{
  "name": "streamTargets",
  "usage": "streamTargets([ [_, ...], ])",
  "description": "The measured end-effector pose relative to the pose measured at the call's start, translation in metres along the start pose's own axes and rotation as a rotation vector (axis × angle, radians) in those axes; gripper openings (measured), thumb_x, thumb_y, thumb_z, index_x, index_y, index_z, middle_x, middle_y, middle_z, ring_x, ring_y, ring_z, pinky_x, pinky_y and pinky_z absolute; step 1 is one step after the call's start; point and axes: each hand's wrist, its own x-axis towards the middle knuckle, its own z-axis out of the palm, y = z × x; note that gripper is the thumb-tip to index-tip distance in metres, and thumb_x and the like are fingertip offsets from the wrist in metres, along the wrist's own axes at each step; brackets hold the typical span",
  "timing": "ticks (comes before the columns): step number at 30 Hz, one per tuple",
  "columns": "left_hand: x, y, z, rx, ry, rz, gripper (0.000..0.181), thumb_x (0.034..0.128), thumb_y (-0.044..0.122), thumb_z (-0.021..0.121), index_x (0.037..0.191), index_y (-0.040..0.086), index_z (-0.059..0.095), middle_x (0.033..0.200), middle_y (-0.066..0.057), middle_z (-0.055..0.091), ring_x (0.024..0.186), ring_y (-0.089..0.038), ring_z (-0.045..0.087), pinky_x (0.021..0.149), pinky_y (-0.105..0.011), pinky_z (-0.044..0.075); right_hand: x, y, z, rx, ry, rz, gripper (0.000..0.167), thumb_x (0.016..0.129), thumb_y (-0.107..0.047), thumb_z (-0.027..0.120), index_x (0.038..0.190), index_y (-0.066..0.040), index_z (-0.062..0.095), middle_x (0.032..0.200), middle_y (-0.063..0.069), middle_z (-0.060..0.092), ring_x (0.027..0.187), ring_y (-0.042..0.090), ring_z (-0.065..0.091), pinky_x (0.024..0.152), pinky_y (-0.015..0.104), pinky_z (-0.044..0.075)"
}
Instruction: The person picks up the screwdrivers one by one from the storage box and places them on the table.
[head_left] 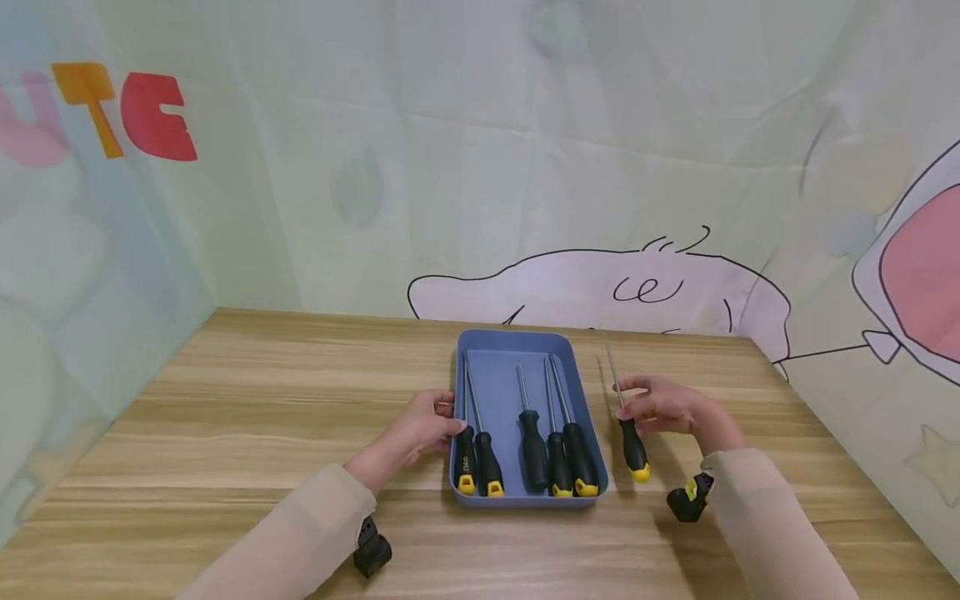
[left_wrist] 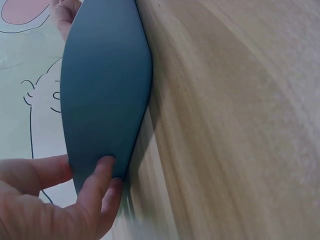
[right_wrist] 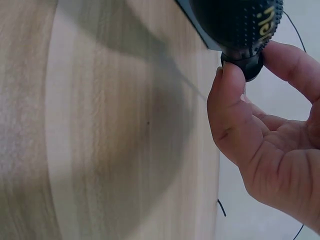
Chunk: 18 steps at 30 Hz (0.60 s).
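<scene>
1. Head view: my L hand (head_left: 426,423) pinches tray (head_left: 497,379) by its L wall.
2. Five screwdrivers (head_left: 534,454) in tray, R of that grip.
3. R hand (head_left: 670,406) pinches sixth driver (head_left: 633,448), tray to L; prob. transfer step, in/out unclear; next likely needs tip clear.

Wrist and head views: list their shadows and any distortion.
Right wrist view: a broad, soft-edged shadow lies across the wooden table; left wrist view: the blue tray looks bowed, probably lens distortion; head view: a thin shadow runs beside the held screwdriver.
</scene>
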Motion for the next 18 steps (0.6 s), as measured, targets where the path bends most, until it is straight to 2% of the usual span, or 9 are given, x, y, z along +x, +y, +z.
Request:
streamTargets([
  [12, -0.001, 0.001, 0.0, 0.008, -0.001, -0.017, 0.049, 0.0858, -0.011, 0.056, 0.133, -0.009, 0.041, 0.114, -0.024, 0.052, 0.092, -0.026, 0.057, 0.074, -0.038, 0.055, 0.006, 0.009, 0.003, -0.049, 0.02, 0.013, 0.064, 0.081, -0.002, 0.064, 0.133, 0.008, 0.027, 0.087, 0.007, 0.054, 0.075, 0.014, 0.054, 0.065, 0.027, 0.052],
  [18, -0.002, 0.001, 0.0, 0.003, -0.003, -0.009, 0.048, 0.0856, -0.013, 0.055, 0.132, -0.01, 0.041, 0.113, -0.026, 0.051, 0.09, -0.025, 0.057, 0.073, -0.038, 0.055, 0.008, 0.01, 0.011, -0.156, 0.065, -0.004, 0.061, 0.078, 0.001, 0.065, 0.129, 0.01, 0.031, 0.087, 0.008, 0.054, 0.073, 0.015, 0.055, 0.062, 0.028, 0.053],
])
